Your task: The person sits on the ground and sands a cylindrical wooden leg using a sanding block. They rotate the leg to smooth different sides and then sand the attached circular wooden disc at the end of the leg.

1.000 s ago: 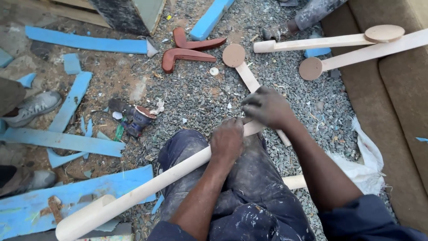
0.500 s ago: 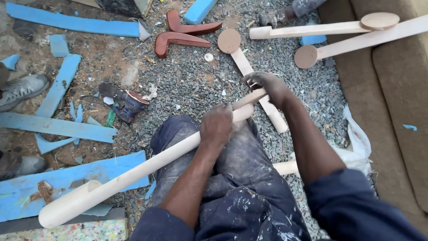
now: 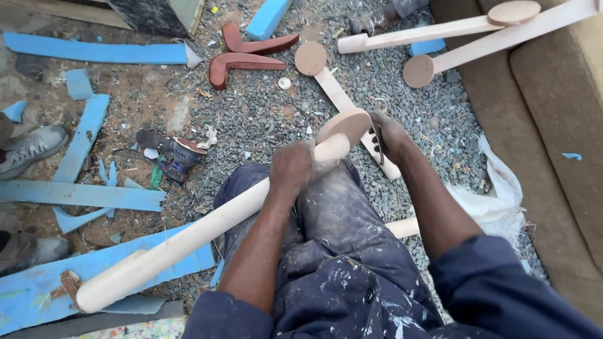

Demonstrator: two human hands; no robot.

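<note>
A long pale wooden pole with a round disc end [image 3: 188,235] lies across my lap, running from lower left up to the middle. My left hand [image 3: 293,168] is wrapped around the pole just below the disc [image 3: 344,124]. My right hand [image 3: 391,135] sits against the disc's right edge, pinching a small dark flat piece, likely sandpaper. My dusty, paint-flecked trousers [image 3: 339,251] are under the pole.
On the gravel lie a similar disc-ended stick [image 3: 333,88], two red-brown curved wooden pieces [image 3: 242,59] and a small power sander [image 3: 176,156]. Two more disc-ended poles [image 3: 440,31] lean on a brown cushion [image 3: 565,125] at right. Blue foam strips [image 3: 94,194] and shoes [image 3: 31,147] lie left.
The pole's disc end has risen and turned toward the camera. My right hand has shifted from gripping over the pole's end to the disc's right edge. The view has tilted down slightly.
</note>
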